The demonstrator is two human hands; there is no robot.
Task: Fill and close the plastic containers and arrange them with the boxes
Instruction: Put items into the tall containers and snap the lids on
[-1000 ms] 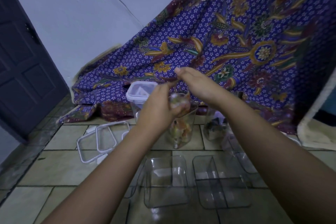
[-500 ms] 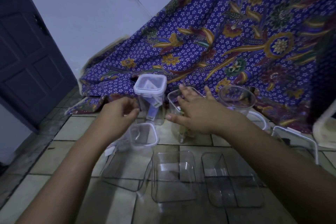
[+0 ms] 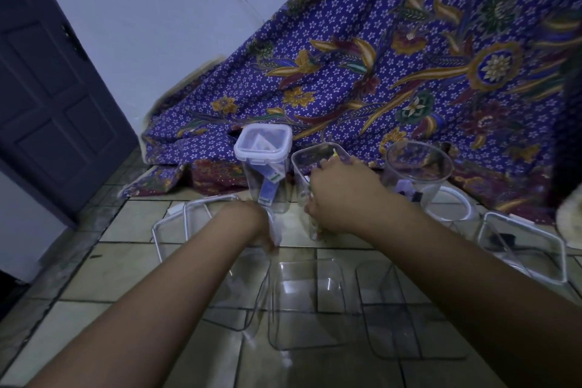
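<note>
Dim light, tiled floor (image 3: 104, 264). At far left a dark door (image 3: 53, 98), cut off by the frame. Two clear lids (image 3: 176, 224) lie flat on the tiles, overlapping. The left hand (image 3: 252, 224) reaches down beside them; its fingers curl under the palm and are blurred, so what it grips cannot be told. Behind it stands a tall lidded container (image 3: 264, 167) with packets inside. The right hand (image 3: 340, 198) wraps an open tall container (image 3: 311, 167), fingers pressed round the wall; contents hardly visible. Right of it a round open tub (image 3: 419, 167), then a lid (image 3: 522, 249) over a dark item. Three clear boxes (image 3: 311, 302) sit in front, partly hidden by both forearms. Patterned cloth (image 3: 378, 72) behind.
</note>
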